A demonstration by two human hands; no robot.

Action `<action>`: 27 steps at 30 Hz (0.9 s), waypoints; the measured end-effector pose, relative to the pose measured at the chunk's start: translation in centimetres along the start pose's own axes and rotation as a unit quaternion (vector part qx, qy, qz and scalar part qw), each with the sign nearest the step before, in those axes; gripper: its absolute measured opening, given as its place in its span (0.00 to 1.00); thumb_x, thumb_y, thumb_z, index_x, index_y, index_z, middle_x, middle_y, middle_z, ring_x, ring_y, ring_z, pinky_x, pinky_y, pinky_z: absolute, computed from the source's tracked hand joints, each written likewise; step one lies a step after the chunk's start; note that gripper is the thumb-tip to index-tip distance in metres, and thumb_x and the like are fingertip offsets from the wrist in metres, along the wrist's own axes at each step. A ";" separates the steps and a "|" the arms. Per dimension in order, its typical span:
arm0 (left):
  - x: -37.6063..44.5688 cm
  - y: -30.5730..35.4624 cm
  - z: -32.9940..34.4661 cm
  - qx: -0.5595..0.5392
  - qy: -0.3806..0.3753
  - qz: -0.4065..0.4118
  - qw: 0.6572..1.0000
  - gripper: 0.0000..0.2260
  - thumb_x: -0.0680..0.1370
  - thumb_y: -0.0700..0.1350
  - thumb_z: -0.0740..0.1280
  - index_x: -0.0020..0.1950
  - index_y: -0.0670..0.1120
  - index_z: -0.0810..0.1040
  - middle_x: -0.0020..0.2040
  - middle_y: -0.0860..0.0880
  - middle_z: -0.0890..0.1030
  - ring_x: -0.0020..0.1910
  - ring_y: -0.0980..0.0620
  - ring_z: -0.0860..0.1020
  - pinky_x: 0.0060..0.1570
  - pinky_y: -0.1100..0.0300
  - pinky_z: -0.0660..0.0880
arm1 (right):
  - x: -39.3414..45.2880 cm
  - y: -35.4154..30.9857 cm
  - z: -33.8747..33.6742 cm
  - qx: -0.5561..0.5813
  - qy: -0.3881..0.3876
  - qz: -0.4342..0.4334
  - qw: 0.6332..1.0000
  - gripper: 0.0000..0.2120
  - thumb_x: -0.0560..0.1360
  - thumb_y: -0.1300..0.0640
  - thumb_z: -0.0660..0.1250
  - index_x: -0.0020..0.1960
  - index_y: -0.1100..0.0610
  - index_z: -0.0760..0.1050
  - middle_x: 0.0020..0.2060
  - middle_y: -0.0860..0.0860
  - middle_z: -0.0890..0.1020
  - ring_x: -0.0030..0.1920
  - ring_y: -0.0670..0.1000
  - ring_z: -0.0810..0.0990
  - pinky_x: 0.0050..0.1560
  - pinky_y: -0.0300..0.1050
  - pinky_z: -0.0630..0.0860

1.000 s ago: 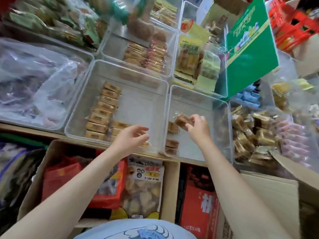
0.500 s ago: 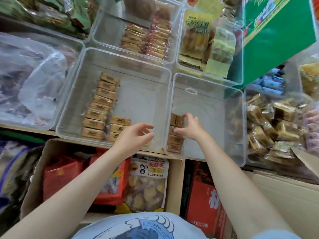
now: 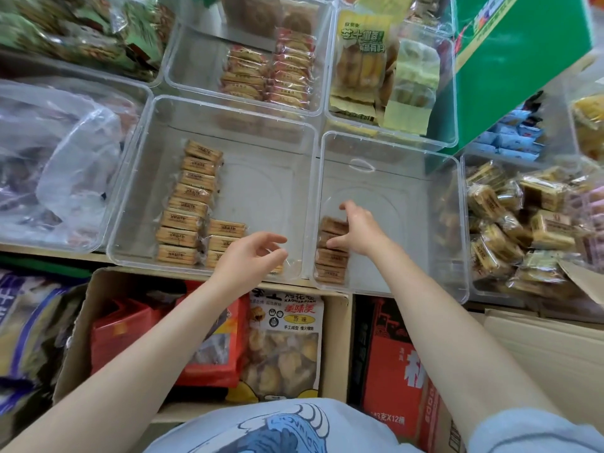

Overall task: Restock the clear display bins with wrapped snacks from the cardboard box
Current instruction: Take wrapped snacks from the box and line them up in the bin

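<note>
Two clear display bins sit side by side on the shelf. The left bin (image 3: 261,178) holds a column of tan wrapped snacks (image 3: 192,204) and a shorter column beside it. In the right bin (image 3: 392,152), a short column of brown wrapped snacks (image 3: 331,256) lies along the near left wall. My right hand (image 3: 359,230) rests on the far end of that column, fingers relaxed and gripping nothing. Hovering over the left bin's front edge, my left hand (image 3: 248,259) is loosely curled and empty. A pile of loose wrapped snacks (image 3: 510,217) lies at the right beside a cardboard flap (image 3: 581,276).
Further bins behind hold wrapped biscuits (image 3: 271,76) and yellow snack packs (image 3: 362,57). A green carton (image 3: 510,67) leans over the back right. Below the shelf, an open cardboard box (image 3: 81,322) holds red and clear snack bags. A plastic bag (image 3: 65,165) fills the far-left bin.
My right hand lowered the brown snack it held onto the column in the right bin and let go. The left hand barely moved.
</note>
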State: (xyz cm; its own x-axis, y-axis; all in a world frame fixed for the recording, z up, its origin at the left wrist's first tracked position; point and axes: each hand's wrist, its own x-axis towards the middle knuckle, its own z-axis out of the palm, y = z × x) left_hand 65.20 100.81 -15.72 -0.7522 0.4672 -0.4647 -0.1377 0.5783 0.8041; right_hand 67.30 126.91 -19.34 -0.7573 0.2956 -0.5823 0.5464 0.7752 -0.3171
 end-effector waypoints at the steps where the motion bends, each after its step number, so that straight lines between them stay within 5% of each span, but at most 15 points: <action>1: 0.0 0.0 0.0 0.004 0.001 -0.001 1.000 0.11 0.79 0.50 0.69 0.60 0.55 0.81 0.47 0.59 0.83 0.47 0.64 0.80 0.53 0.57 0.78 | -0.5 0.3 0.5 -0.027 0.016 -0.018 0.999 0.34 0.70 0.48 0.78 0.70 0.58 0.69 0.63 0.57 0.72 0.66 0.59 0.69 0.65 0.50 0.68; 6: 0.1 0.3 0.2 0.015 0.004 -0.001 1.000 0.11 0.79 0.51 0.68 0.61 0.55 0.81 0.48 0.59 0.83 0.48 0.62 0.80 0.54 0.51 0.79 | -2.8 1.2 3.3 0.012 0.017 0.024 1.000 0.26 0.81 0.45 0.64 0.77 0.47 0.63 0.63 0.60 0.68 0.62 0.63 0.73 0.63 0.52 0.70; 11: -0.2 0.8 0.3 0.044 0.004 -0.001 0.999 0.12 0.79 0.53 0.67 0.62 0.56 0.81 0.48 0.61 0.82 0.48 0.63 0.79 0.54 0.52 0.78 | -2.2 0.3 3.9 0.051 0.019 0.019 0.998 0.22 0.84 0.47 0.56 0.78 0.47 0.62 0.64 0.60 0.72 0.62 0.62 0.75 0.62 0.51 0.71; 20: -2.5 1.5 -0.4 0.018 0.013 0.032 0.999 0.11 0.80 0.48 0.67 0.62 0.52 0.81 0.48 0.59 0.82 0.45 0.67 0.78 0.43 0.72 0.73 | -3.5 -0.2 1.3 0.017 -0.037 0.031 0.999 0.28 0.83 0.43 0.56 0.81 0.43 0.53 0.74 0.56 0.71 0.72 0.60 0.70 0.69 0.51 0.68; 23: -4.5 1.7 -0.1 0.002 0.018 0.056 0.998 0.08 0.80 0.48 0.68 0.59 0.54 0.81 0.47 0.57 0.83 0.46 0.65 0.79 0.46 0.67 0.75 | -7.8 0.5 -0.4 0.051 0.005 0.003 0.999 0.24 0.83 0.41 0.56 0.77 0.43 0.62 0.70 0.56 0.73 0.68 0.57 0.72 0.66 0.50 0.69; 27: -6.6 2.5 2.2 0.002 -0.013 0.088 0.996 0.08 0.80 0.49 0.68 0.58 0.54 0.82 0.49 0.57 0.83 0.50 0.59 0.81 0.53 0.58 0.77 | -17.2 3.0 -2.9 0.162 0.108 -0.040 0.980 0.16 0.82 0.42 0.58 0.61 0.47 0.80 0.55 0.46 0.79 0.54 0.48 0.78 0.61 0.50 0.74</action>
State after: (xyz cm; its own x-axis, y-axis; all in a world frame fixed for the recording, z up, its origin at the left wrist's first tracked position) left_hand 71.26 100.67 -11.48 -0.7481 0.5782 -0.3256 -0.0020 0.4887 0.8724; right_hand 80.98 125.79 -8.07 -0.8412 0.3800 -0.3847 0.5408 0.5934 -0.5962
